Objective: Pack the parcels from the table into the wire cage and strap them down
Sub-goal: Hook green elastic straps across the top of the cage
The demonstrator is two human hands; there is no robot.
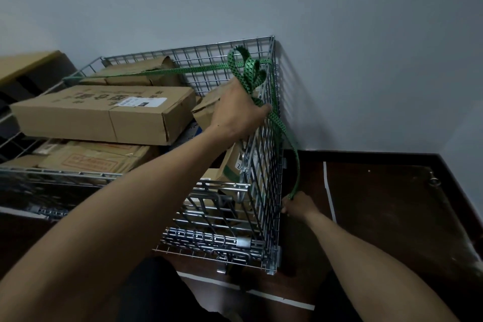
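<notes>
1. My left hand (237, 115) reaches over the wire cage (266, 165) to its far right corner and is clenched round a bunch of loops of the green strap (285, 125).
2. My right hand (298, 208) is low down just outside the cage's right wall, with its fingers curled round the strap's hanging end. I cannot tell whether it also touches the wire.
3. The strap has two runs. One goes taut from the cage's far left corner across the tops of the parcels to the far right corner. The other drops almost straight down outside the right wall to my right hand.
4. I judge that the coming move turns on that corner. The slack is bunched above my left hand, at the cage's top rim, and the free end is directly below it, so tightening means pulling downward along the right wall.
5. My left hand is nearer the loops, and my right hand is nearer the cage's base, where I expect the end must be fastened.
6. The parcels lie inside the cage, and the long cardboard box (104, 112) sits on top toward its left side, under the taut run.
</notes>
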